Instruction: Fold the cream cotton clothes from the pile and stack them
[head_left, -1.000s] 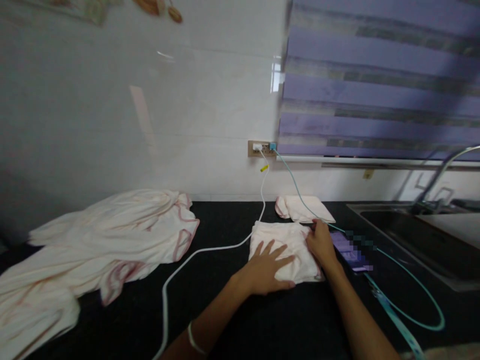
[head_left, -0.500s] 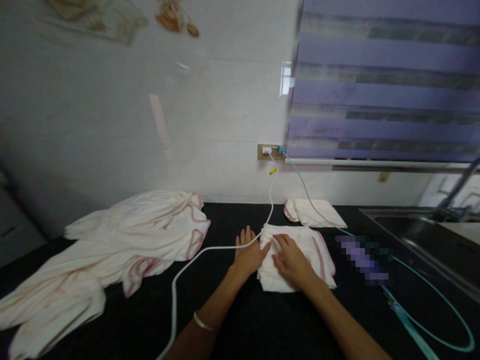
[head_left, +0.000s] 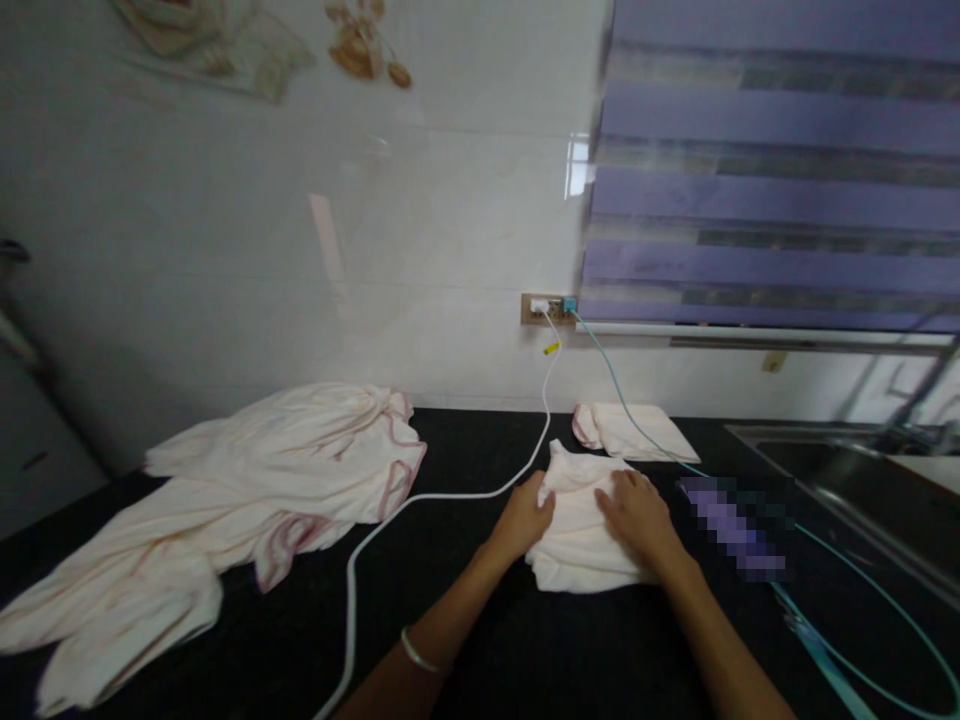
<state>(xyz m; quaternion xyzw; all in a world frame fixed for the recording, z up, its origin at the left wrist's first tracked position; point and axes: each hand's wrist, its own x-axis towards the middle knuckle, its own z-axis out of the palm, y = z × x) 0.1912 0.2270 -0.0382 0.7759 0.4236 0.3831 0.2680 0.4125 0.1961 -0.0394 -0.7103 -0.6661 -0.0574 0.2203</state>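
A pixelated patch (head_left: 739, 525) hides an object beside the sink (head_left: 862, 480).

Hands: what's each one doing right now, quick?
Left hand: fingers closed on the folded cloth edge.
Right hand: open, flat on the cloth.

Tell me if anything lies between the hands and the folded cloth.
Nothing does: the left hand grips the folded cloth at its left edge, and the right hand lies on top. The white cable runs just left, clear.
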